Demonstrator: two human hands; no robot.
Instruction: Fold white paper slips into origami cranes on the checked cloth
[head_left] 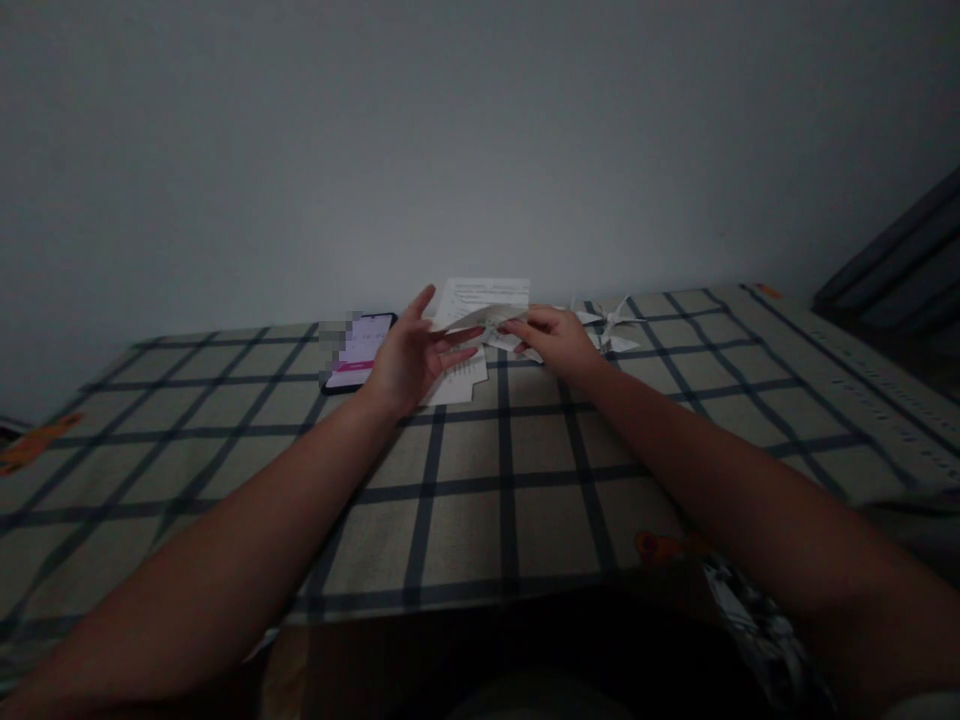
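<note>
One printed paper sheet [491,292] is pinched in my right hand [559,338], my left hand [405,360] spread at its left edge; smartphone [369,340] left.

Two hands [405,362], one phone [363,350], two-plus folded papers [616,318].

A lit phone [362,352] lies on a checked tablecloth [469,520] before a wall [480,150].

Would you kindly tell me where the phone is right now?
In the head view, the phone lies left of centre on the checked tablecloth, just to the left of the left hand.
</note>
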